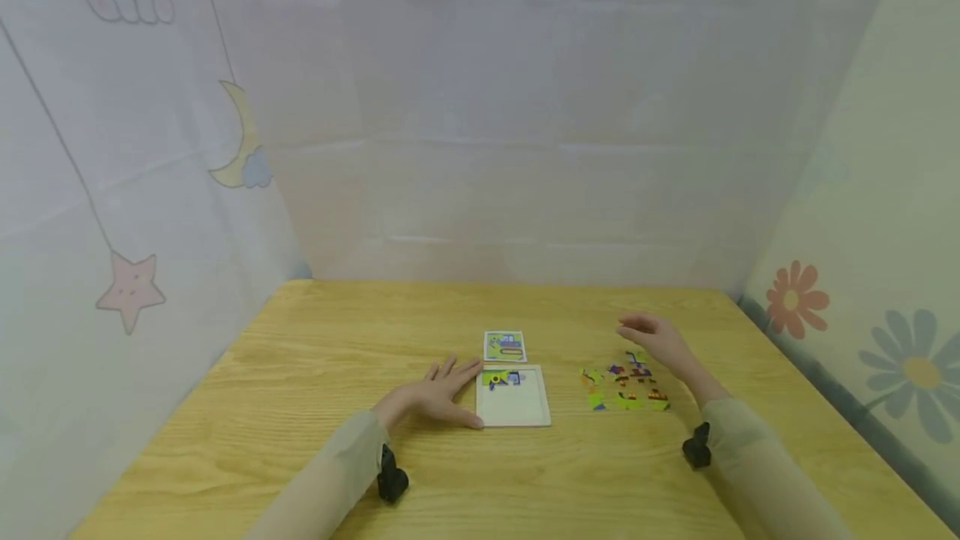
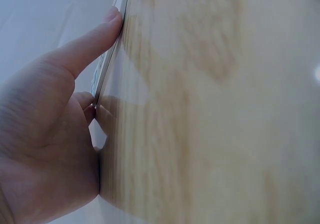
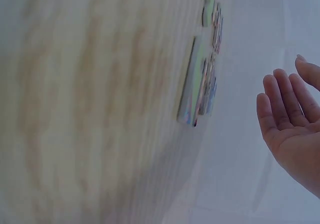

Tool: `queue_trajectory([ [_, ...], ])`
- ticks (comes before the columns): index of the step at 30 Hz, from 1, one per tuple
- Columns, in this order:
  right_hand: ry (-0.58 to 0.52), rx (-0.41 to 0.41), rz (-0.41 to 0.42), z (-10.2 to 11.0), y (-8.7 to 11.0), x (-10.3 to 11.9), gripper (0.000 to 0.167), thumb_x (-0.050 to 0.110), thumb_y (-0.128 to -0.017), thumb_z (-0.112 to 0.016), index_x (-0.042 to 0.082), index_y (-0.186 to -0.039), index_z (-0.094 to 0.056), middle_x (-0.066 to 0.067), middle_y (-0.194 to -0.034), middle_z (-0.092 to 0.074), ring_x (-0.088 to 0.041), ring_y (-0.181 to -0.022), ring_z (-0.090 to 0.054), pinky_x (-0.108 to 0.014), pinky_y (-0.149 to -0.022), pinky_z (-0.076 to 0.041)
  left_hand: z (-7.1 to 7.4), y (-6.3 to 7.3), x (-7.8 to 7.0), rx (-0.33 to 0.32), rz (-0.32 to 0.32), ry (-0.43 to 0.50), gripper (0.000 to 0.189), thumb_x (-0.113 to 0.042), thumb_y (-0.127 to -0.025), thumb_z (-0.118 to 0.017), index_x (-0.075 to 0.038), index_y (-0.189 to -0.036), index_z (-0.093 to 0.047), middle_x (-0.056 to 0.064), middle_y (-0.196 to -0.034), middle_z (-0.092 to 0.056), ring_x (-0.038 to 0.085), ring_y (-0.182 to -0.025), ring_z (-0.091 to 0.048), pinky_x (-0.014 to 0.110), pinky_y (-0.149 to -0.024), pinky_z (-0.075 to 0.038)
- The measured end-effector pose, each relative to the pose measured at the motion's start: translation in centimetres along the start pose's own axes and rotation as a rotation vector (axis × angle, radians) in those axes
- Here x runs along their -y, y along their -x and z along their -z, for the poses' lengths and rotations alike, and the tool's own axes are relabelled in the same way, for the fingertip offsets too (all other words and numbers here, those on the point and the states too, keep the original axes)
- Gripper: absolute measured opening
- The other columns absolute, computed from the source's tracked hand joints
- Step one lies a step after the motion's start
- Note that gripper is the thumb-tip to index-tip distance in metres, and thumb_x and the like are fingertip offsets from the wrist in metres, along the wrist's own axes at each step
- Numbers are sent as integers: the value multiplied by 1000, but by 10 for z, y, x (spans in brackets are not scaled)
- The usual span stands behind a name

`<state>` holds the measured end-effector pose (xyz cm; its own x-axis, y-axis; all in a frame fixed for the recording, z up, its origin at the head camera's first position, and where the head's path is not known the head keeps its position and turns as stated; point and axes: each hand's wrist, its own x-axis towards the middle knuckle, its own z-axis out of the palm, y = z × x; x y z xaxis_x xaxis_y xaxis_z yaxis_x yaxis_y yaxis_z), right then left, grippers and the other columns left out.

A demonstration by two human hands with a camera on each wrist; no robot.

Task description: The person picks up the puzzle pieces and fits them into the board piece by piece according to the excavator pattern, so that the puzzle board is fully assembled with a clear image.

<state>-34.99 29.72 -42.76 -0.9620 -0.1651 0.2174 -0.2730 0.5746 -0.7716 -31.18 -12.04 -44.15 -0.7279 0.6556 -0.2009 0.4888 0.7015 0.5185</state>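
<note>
A white square puzzle tray [image 1: 521,408] lies on the table with a few colourful pieces [image 1: 495,379] fitted along its top left. My left hand [image 1: 431,398] is spread at the tray's left side; its thumb [image 2: 102,36] and fingertips touch the edge. Loose jigsaw pieces [image 1: 596,401], green with orange, purple and blue parts, lie to the right of the tray. Over the far side of these pieces hovers my right hand [image 1: 660,343], raised off the table. In the right wrist view its fingers [image 3: 282,96] are loosely bent and nothing is between them.
A small printed picture card [image 1: 505,346] lies just behind the tray. The wooden table [image 1: 360,315] ends at a pale cloth backdrop [image 1: 465,148], with printed cloth on both sides. A black wrist camera [image 1: 392,475] sits at the left cuff, another [image 1: 697,447] at the right.
</note>
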Motion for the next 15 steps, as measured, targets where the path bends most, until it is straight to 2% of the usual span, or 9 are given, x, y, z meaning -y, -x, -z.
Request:
queue_trajectory([
  [6, 28, -7, -20, 5, 1, -9, 46, 35, -93, -57, 5, -128, -56, -20, -128, -57, -38, -117, -52, -51, -94, -46, -3, -2, 3, 0, 18, 3, 96, -53, -83, -63, -18, -153, -6, 5, -159, -3, 38, -143, 11, 55, -115, 4],
  [15, 99, 42, -50, 11, -2, -18, 51, 34, -94, -57, -3, -128, -53, -24, -127, -56, -41, -116, -52, -51, -92, -47, -2, -2, 3, -10, 20, 5, 97, -54, -83, -63, -18, -153, -7, 5, -159, -4, 38, -143, 11, 56, -115, 4],
])
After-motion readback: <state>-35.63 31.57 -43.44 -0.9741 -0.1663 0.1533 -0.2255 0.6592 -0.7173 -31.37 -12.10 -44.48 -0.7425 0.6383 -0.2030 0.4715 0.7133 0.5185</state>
